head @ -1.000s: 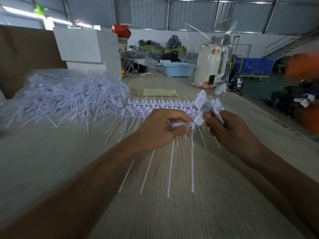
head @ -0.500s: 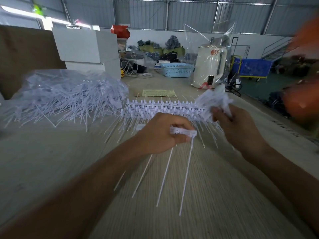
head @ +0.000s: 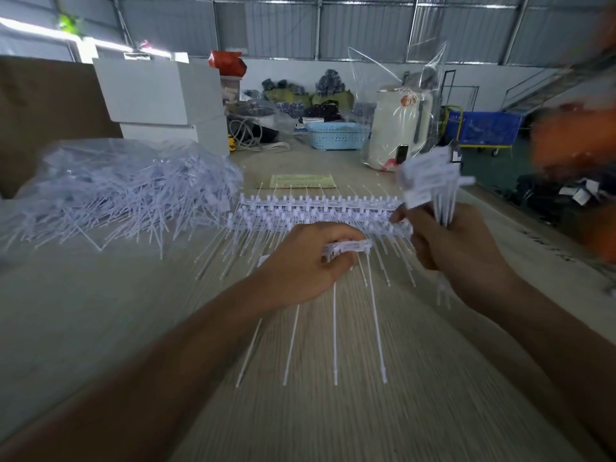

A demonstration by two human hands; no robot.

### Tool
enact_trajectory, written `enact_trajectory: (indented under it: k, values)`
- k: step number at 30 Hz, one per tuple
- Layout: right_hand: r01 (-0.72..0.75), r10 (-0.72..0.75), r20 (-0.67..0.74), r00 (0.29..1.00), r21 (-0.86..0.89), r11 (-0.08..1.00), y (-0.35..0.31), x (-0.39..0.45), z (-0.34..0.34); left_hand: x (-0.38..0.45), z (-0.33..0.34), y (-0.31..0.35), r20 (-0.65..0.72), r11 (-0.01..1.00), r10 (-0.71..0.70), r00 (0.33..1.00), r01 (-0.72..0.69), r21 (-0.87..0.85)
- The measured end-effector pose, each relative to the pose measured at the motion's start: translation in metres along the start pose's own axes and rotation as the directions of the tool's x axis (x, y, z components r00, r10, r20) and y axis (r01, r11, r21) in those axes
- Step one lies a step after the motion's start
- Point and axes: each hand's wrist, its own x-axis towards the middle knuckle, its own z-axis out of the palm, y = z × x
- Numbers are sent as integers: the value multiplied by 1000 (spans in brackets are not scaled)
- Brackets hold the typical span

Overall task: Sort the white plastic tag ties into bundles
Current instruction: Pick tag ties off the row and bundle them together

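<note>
Left hand (head: 301,265) pinches a short strip of white plastic tag ties (head: 348,245), tails dangling over the wood-grain surface (head: 333,421); right hand (head: 456,248) grips the upright bundle (head: 430,175); best square heads before merging, tails parallel.

White tag ties (head: 346,246): loose heap (head: 126,195) left, aligned row (head: 316,211) centre, tails toward viewer.

- Left hand (head: 300,261) pinches a few ties (head: 346,246) by their heads; four tails hang down toward the table's (head: 100,311) near edge.
- Right hand (head: 456,241) grips an upright bundle (head: 430,176), heads up.
- Sorted rows (head: 316,211) lie mid-table, beyond both hands.
- A loose heap (head: 126,195) in clear plastic sits toward the left edge.
- Basket (head: 336,135) and kettle (head: 396,135) stand near the far edge.
</note>
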Motion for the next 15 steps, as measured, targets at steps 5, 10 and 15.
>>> enact_trajectory:
  k: [5, 10, 15]
  values:
    - [-170, 147, 124, 981, 204, 964, 8, 0, 2, 0, 0, 0, 7, 1000, 3, 1000, -3, 12]
    - [-153, 130, 217, 967, 90, 984, 10, -3, 4, 1, 0, 0, -5, 1000, 22, 1000, -22, 3]
    - [-114, 119, 237, 964, -37, 993, 6, -6, 6, 2, 1, -2, -21, 1000, 22, 1000, -22, -11]
